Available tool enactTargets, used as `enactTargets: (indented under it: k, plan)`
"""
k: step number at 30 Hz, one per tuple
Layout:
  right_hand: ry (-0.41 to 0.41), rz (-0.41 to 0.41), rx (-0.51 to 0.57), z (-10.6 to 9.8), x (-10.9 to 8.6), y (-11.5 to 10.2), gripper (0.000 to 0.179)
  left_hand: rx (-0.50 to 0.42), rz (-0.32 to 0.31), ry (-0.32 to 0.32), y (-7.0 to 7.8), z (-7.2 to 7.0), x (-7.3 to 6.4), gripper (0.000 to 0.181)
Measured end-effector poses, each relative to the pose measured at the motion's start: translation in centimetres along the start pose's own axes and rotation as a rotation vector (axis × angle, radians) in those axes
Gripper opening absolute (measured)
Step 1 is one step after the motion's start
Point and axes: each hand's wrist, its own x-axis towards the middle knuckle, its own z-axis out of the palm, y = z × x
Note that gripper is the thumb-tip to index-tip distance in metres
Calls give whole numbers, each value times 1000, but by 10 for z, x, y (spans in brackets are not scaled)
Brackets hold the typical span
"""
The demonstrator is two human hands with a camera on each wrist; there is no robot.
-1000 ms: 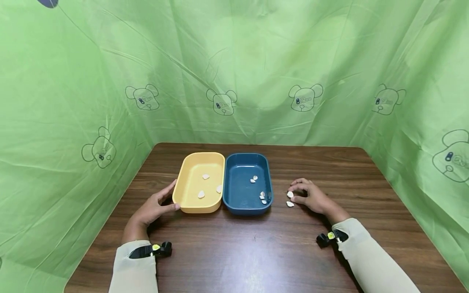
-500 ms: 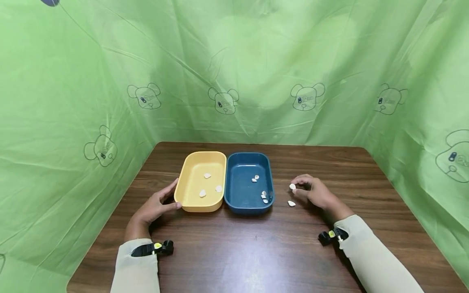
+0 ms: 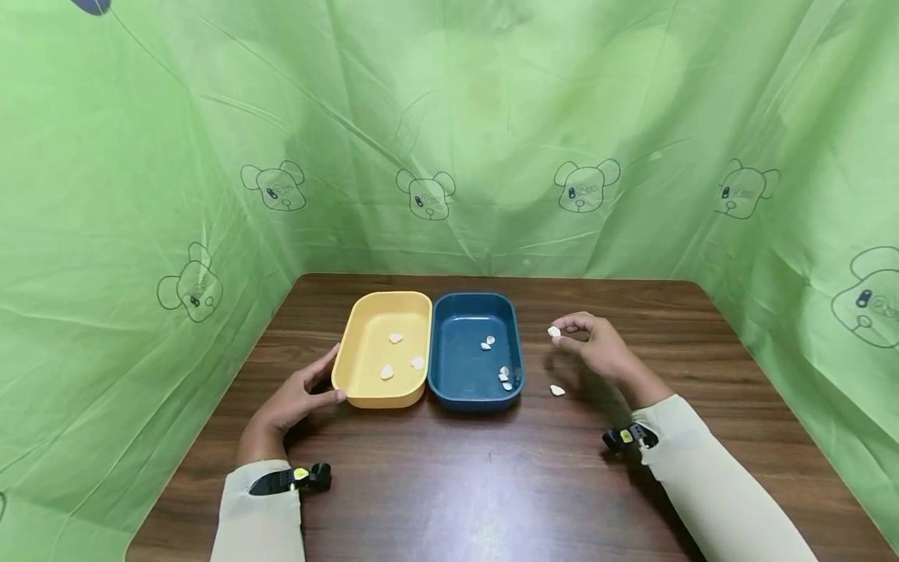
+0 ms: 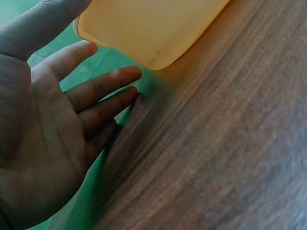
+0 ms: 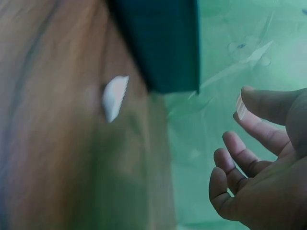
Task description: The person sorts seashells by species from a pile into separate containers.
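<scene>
My right hand [image 3: 598, 343] pinches a small white seashell [image 3: 554, 332] between thumb and index finger, above the table to the right of the blue tray [image 3: 477, 404]. In the right wrist view this ridged seashell [image 5: 241, 107] shows at the fingertips, the other fingers loosely bent. A second white seashell [image 3: 557, 390] lies on the table just below that hand. My left hand [image 3: 291, 402] rests at the left side of the yellow tray [image 3: 382, 402], its thumb touching the near corner. In the left wrist view the fingers [image 4: 105, 88] are spread and fairly straight.
The two trays stand side by side on the dark wooden table [image 3: 449, 484]. Three white shells [image 3: 387, 372] lie in the yellow tray, several smaller white shells [image 3: 485, 346] in the blue one. A green curtain [image 3: 492, 117] surrounds the table's back and sides.
My right hand has picked the seashell up off the table and moved away from me, toward the table's back, with it. The left hand and both trays have stayed put.
</scene>
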Motion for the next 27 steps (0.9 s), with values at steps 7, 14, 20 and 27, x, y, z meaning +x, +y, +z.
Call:
enactTargets:
  k: [7,14,20,27]
  plan:
    - [-4,-46,-15,10,11,-39,25,-26,15,-7,1,0,-1,98]
    - [-3,-66,-12,27,21,-75,24,-22,26,-12,2,-1,0,97]
    - [-16,-82,38,44,26,-98,22,-27,30,-9,0,0,-1,97]
    - [-50,-33,55,63,33,-120,21,-19,25,-3,1,0,-2,97]
